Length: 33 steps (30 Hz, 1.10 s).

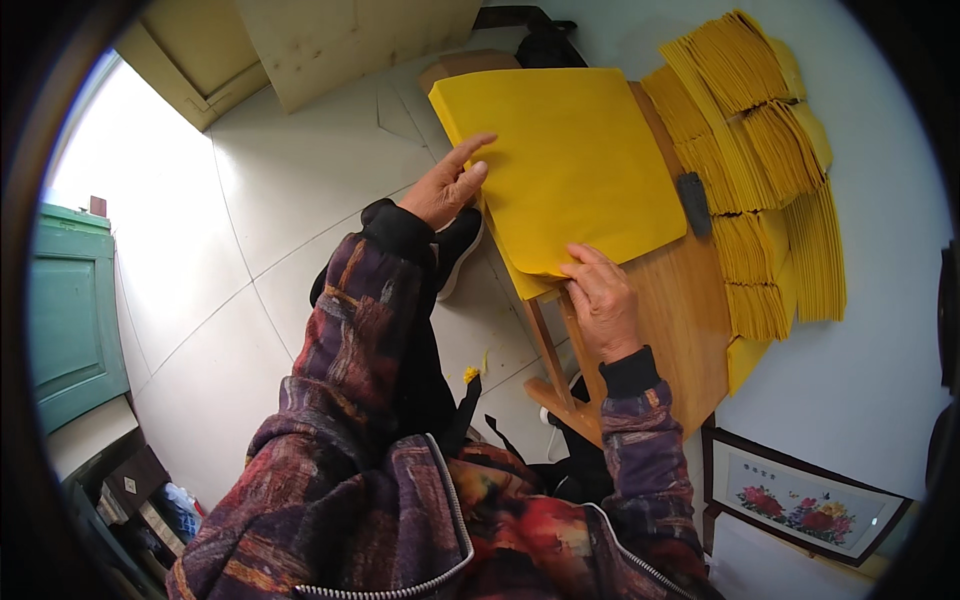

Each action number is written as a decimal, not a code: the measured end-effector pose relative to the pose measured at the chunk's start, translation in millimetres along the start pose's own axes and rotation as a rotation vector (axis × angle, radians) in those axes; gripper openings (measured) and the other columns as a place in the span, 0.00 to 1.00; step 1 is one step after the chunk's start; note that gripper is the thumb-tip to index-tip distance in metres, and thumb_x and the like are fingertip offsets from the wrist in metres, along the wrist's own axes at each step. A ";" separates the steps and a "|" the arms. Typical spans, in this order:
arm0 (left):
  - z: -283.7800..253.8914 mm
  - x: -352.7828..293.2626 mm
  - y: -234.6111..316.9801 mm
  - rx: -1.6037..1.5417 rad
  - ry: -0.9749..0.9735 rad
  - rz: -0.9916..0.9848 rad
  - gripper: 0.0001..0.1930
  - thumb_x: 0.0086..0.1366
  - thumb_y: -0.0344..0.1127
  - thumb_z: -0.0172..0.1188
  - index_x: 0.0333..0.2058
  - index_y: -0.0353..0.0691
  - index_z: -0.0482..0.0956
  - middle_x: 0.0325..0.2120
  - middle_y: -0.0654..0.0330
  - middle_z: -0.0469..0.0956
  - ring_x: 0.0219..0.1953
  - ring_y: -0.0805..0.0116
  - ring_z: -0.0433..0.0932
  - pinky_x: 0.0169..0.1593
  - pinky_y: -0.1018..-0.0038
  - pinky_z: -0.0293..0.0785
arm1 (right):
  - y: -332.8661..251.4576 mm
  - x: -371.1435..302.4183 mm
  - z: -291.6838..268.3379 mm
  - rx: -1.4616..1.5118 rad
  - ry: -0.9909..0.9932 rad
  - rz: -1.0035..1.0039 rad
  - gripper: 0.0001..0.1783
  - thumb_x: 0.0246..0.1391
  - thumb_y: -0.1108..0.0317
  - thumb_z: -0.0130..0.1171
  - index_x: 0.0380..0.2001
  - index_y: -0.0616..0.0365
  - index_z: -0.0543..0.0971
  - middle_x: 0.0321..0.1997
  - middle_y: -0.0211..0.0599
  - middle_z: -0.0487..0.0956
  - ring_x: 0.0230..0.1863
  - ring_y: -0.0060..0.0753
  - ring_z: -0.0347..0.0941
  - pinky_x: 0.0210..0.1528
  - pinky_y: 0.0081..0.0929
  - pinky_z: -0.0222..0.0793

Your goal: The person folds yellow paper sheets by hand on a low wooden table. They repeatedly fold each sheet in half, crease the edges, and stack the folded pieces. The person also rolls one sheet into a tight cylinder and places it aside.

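A stack of large yellow sheets with rounded corners lies on a small wooden table, reaching over its left edge. Whether they are paper or cloth I cannot tell. My left hand is at the stack's left edge, index finger stretched out over the top sheet and thumb apart from it; its other fingers are partly hidden. At the near edge, my right hand pinches the top sheet close to its corner, thumb below and fingers above. Another yellow layer shows beneath that corner.
Folded yellow bundles are piled along the table's right side by the white wall. A dark grey block sits beside the stack on the wooden table. A framed flower picture stands lower right. Yellow scraps show near my legs.
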<state>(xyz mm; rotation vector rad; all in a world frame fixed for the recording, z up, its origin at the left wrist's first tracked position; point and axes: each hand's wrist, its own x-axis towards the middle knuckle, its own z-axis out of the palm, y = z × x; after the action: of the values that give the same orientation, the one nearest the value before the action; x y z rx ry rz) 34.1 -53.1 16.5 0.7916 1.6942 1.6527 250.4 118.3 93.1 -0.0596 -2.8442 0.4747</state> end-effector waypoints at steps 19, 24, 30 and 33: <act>29.9 -30.8 -3.2 -0.278 -0.339 -0.044 0.29 0.69 0.46 0.55 0.64 0.43 0.61 0.53 0.59 0.71 0.53 0.70 0.69 0.58 0.73 0.64 | 7.6 20.6 -20.9 0.438 -0.131 0.302 0.06 0.54 0.72 0.58 0.33 0.64 0.77 0.42 0.42 0.81 0.42 0.37 0.77 0.44 0.27 0.71; 41.3 -36.9 -6.8 -0.299 -0.308 0.058 0.31 0.65 0.48 0.59 0.63 0.44 0.62 0.60 0.58 0.65 0.61 0.65 0.63 0.63 0.71 0.60 | 2.5 15.4 -15.7 0.466 -0.069 0.330 0.06 0.56 0.72 0.57 0.34 0.64 0.77 0.40 0.40 0.81 0.40 0.34 0.76 0.43 0.25 0.71; 39.7 -28.0 -2.8 -0.400 -0.366 0.019 0.26 0.64 0.32 0.61 0.60 0.40 0.66 0.57 0.60 0.68 0.56 0.68 0.68 0.60 0.74 0.64 | 1.8 13.3 -10.2 0.535 0.035 0.431 0.06 0.59 0.70 0.56 0.33 0.63 0.76 0.29 0.29 0.76 0.31 0.18 0.69 0.35 0.19 0.67; 40.5 -23.0 -7.0 -0.430 -0.355 -0.035 0.24 0.64 0.31 0.61 0.58 0.36 0.69 0.53 0.61 0.72 0.53 0.70 0.71 0.58 0.75 0.67 | 6.4 16.4 -5.4 0.571 0.099 0.444 0.08 0.59 0.69 0.57 0.30 0.63 0.75 0.24 0.30 0.74 0.27 0.18 0.67 0.30 0.19 0.65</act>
<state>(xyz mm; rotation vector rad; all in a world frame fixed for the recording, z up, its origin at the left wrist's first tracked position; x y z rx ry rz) 80.2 -46.4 9.8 0.7777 1.0552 1.6546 236.0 127.4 100.0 -0.5890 -2.4808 1.3085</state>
